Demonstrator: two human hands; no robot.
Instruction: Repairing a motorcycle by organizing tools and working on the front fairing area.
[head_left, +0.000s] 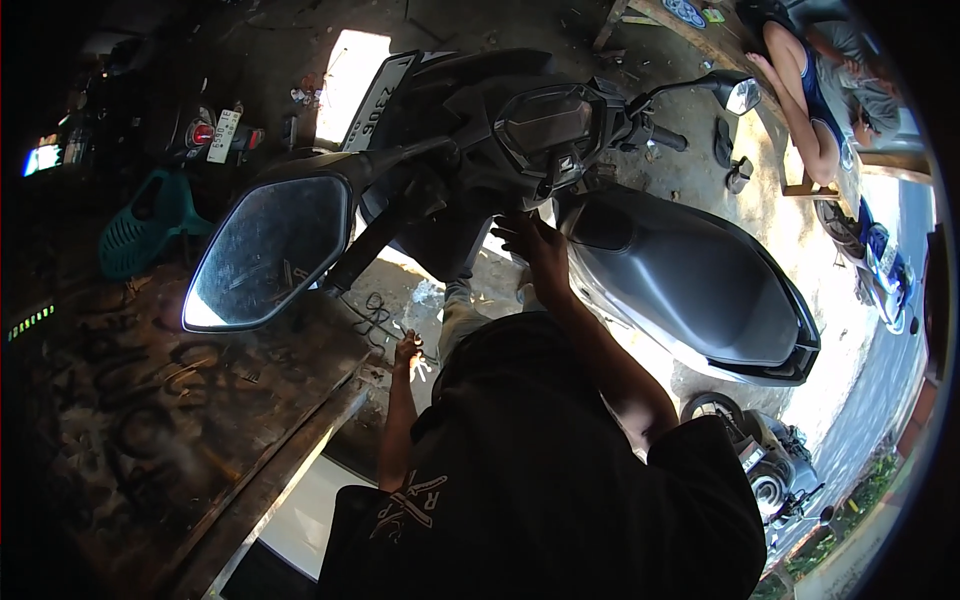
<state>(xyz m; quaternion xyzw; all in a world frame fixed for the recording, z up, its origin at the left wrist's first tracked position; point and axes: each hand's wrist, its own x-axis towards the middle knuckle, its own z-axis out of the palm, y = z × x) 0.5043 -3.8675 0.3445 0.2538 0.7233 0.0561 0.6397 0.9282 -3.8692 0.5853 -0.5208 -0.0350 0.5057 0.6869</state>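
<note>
Right hand (535, 250) is up under the scooter (690, 280) handlebar by the dash, fingers curled on the bodywork. Left hand (407, 350) hangs low near the floor, can't tell if its fingers pinch anything. Mirror (270, 250) sits left.

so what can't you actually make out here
Head view only:
- What the right hand touches: it reaches under the scooter's handlebar, which shades the spot.
- Whether the left hand holds anything: small, low, partly behind the black shirt.
- The scooter's front wheel: hidden by its bodywork.
- Items lying on the ground beside the left hand: too small.
</note>
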